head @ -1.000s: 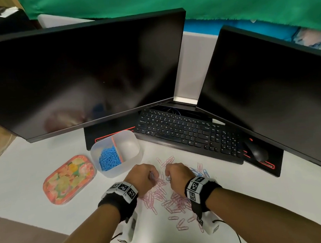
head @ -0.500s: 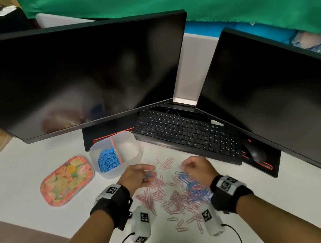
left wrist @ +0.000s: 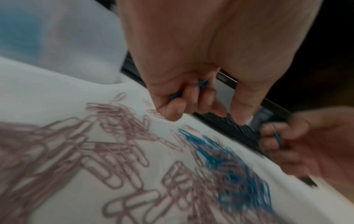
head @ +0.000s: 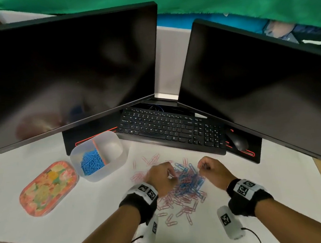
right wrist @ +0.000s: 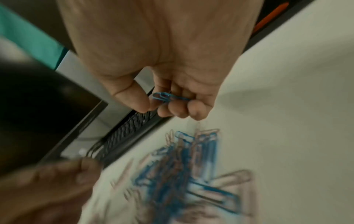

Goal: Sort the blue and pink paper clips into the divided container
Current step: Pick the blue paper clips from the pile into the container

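Already mid-sort, with both hands curled over the mixed pile (head: 183, 187) at lower centre of the head view. Left hand (head: 161, 177) clenched around blue clips (left wrist: 201, 85), tucked between curled fingers (left wrist: 174, 109) and palm, thumb pointing down toward the keyboard (head: 168, 128). Right hand (head: 211, 170) likewise grasping a blue clip (right wrist: 166, 97), pinned under curled fingers (right wrist: 180, 108) beside the thumb. Divided container (head: 100, 156) standing left of centre, just beside the pile: left compartment heaped with blue clips, right compartment seemingly bare, split by an orange divider (head: 99, 153). Patterned lid (head: 48, 188) lying flat at lower left on the surface (head: 268, 169). Pile itself: a blue knot near the middle, pink clips (head: 176, 213) scattered around and below.

Risks from here, as judgement only:
- Clips hooked together, so 1 lifted blue piece likely to drag a pink one into the wrong compartment.
- Loose hold on several thin wires at once; any slackening on the way to the container likely to drop clips.
- Release close to the low divider apt to spill blue across into the right compartment.
- Sweeping through the pile liable to push strays toward the keyboard edge.
- Wrist views blurred, so exact count held not discernible.
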